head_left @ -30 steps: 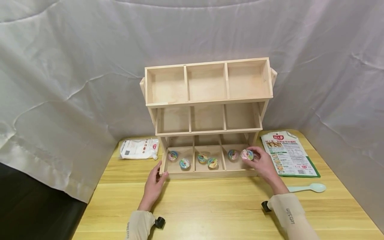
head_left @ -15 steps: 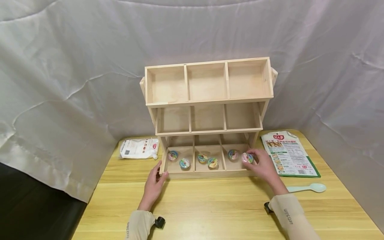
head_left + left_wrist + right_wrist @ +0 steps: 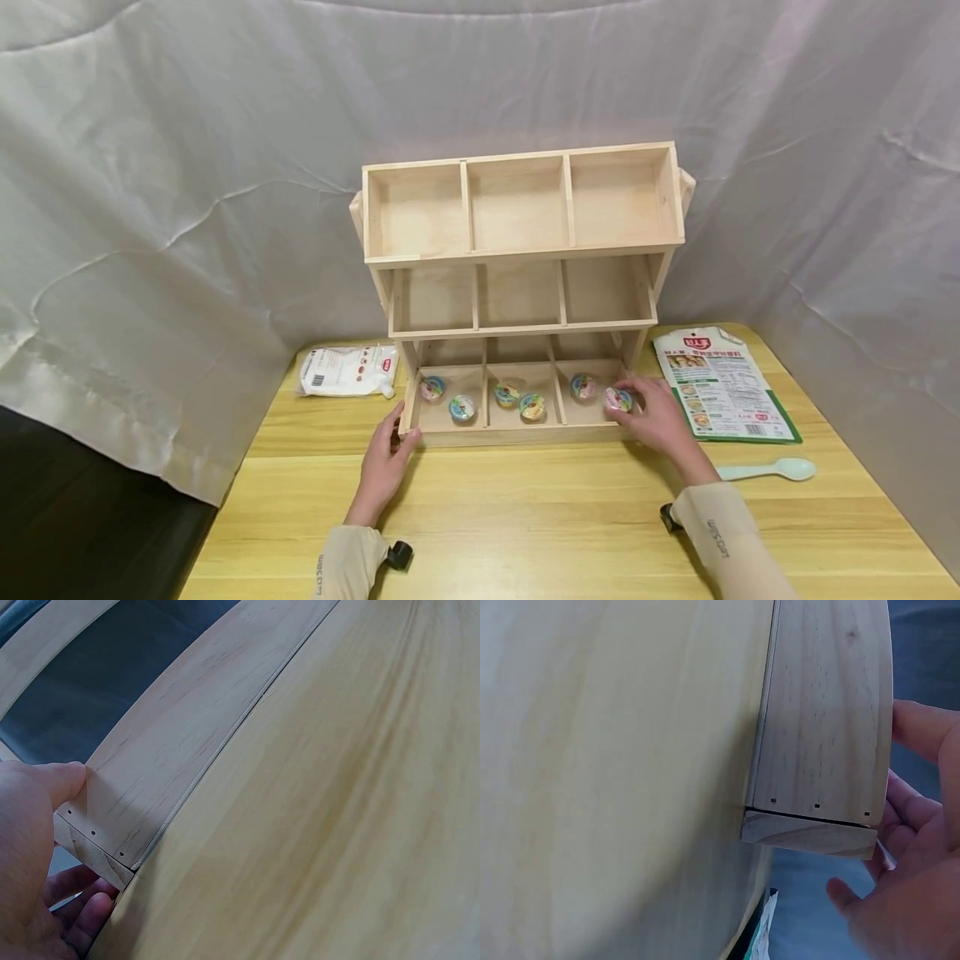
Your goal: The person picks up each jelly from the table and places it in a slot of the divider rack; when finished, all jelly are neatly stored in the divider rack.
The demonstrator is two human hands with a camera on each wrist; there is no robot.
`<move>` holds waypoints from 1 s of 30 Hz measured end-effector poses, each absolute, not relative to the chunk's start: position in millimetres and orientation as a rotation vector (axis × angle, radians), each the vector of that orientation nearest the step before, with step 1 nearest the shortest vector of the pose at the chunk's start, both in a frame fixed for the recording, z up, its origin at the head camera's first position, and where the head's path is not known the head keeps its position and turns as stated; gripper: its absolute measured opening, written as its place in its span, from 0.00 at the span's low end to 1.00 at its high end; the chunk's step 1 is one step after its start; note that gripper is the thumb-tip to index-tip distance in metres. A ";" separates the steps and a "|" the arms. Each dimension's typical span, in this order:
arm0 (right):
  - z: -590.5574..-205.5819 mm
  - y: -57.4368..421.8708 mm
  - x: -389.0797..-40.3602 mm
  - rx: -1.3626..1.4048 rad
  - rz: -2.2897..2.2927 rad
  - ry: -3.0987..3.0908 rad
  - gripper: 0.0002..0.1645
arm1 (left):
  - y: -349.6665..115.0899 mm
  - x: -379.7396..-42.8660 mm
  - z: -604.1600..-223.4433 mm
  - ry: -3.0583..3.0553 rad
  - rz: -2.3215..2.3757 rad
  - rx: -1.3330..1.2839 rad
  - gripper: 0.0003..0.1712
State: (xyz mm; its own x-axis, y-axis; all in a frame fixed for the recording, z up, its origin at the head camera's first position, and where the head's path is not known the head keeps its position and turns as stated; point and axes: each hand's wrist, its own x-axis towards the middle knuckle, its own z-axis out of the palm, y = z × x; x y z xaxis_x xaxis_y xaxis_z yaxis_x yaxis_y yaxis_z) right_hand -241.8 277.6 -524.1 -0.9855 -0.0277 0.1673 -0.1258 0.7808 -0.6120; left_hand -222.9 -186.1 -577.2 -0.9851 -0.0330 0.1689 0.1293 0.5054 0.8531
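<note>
A wooden three-tier rack stands on the table, each tier split into three compartments. My left hand grips the front left corner of the bottom tier; the left wrist view shows the thumb on the front board and fingers around the side. With thumb and fingers, my right hand pinches a pink jelly cup in the bottom right compartment. Another jelly cup lies beside it. The middle compartment holds two yellow cups; two more cups lie in the left one. The front board hides the held cup in the right wrist view.
Left of the rack lies a white spouted pouch. A larger printed food bag lies to the right, with a pale green spoon in front of it. Grey curtains hang behind and at both sides.
My right hand has lowered the pink jelly cup slightly toward the front of the bottom right compartment, and the cup's lid has tilted. The left hand stays on the rack's corner.
</note>
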 end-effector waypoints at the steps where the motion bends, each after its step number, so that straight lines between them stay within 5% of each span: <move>1: -524.0 277.8 -242.2 0.118 0.986 -2.829 0.33 | -185.9 -223.0 -577.3 -2.579 -1.481 -0.085 0.37; 30: -522.1 273.3 -248.5 0.087 0.914 -2.860 0.28 | -186.8 -222.6 -577.0 -2.616 -1.519 -0.052 0.39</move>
